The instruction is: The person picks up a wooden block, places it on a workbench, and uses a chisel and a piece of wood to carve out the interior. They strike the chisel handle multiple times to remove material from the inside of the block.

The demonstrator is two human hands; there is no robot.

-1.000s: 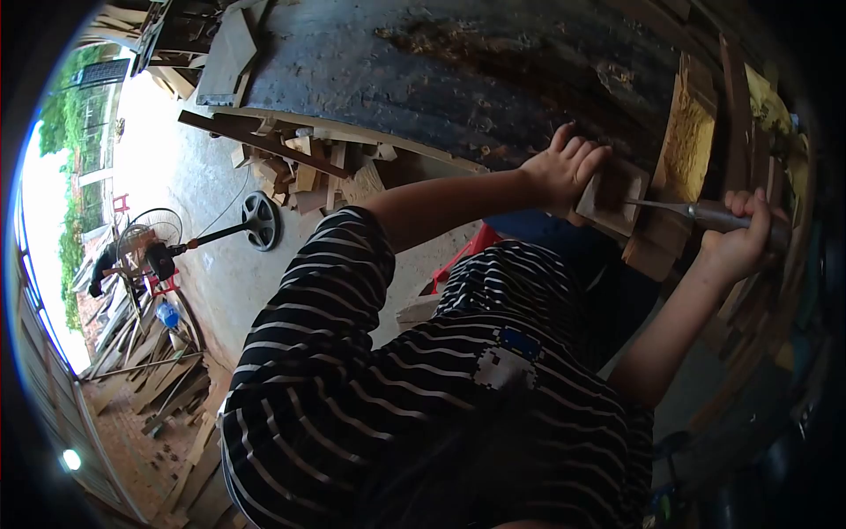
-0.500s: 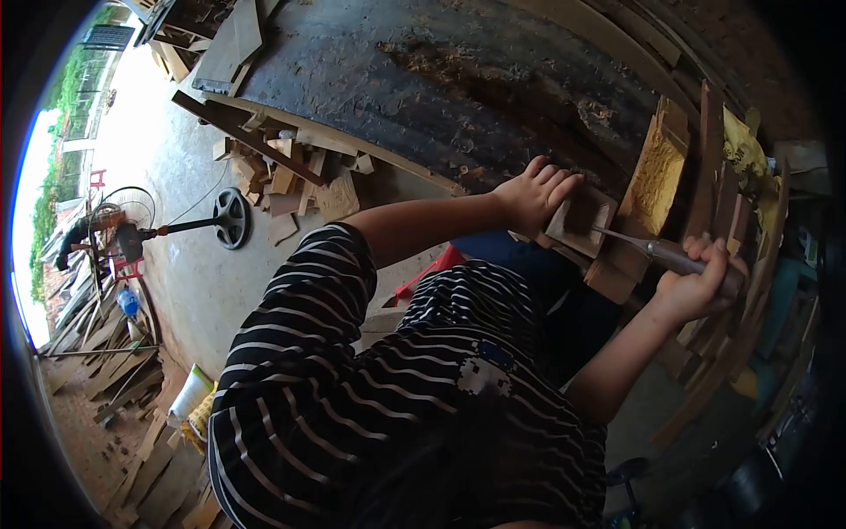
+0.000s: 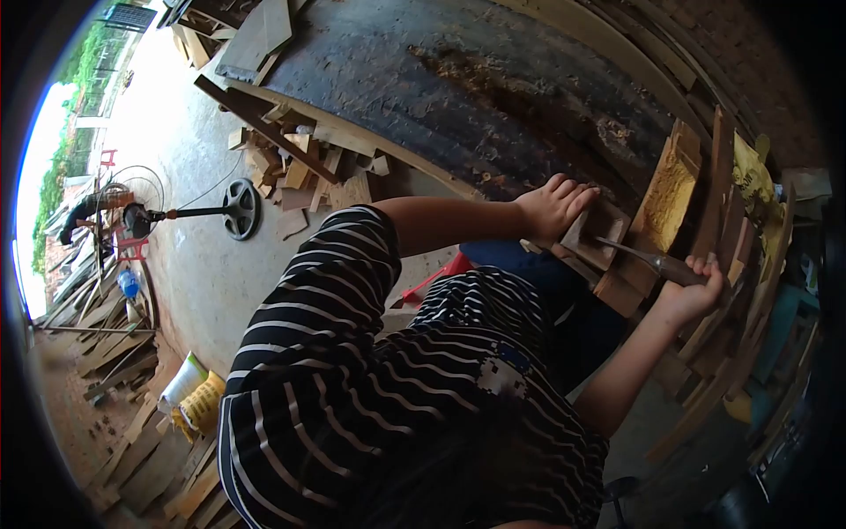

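Observation:
My left hand (image 3: 557,207) is closed over the near-left edge of a small wooden block (image 3: 601,256) with a hollowed-out recess. It holds the block at the edge of a dark workbench (image 3: 370,88). In my right hand (image 3: 693,298) is a chisel (image 3: 671,268), the fingers wrapped round its brown handle. The thin metal blade points left, and its tip lies inside the block's recess. Just beyond the chisel, a longer wooden piece with a yellow hollowed face (image 3: 671,204) leans beside the block.
Wood offcuts (image 3: 295,167) are heaped beneath the bench's left side. A stand with a round black base (image 3: 240,210) is on the concrete floor. Long boards (image 3: 724,176) and a yellow bag (image 3: 751,172) lie at right. A red plastic thing (image 3: 454,266) is near my lap.
The whole view has shifted, so the scene sits further right and lower. My right hand has pushed the chisel leftward, further into the block's recess. My left hand keeps its hold.

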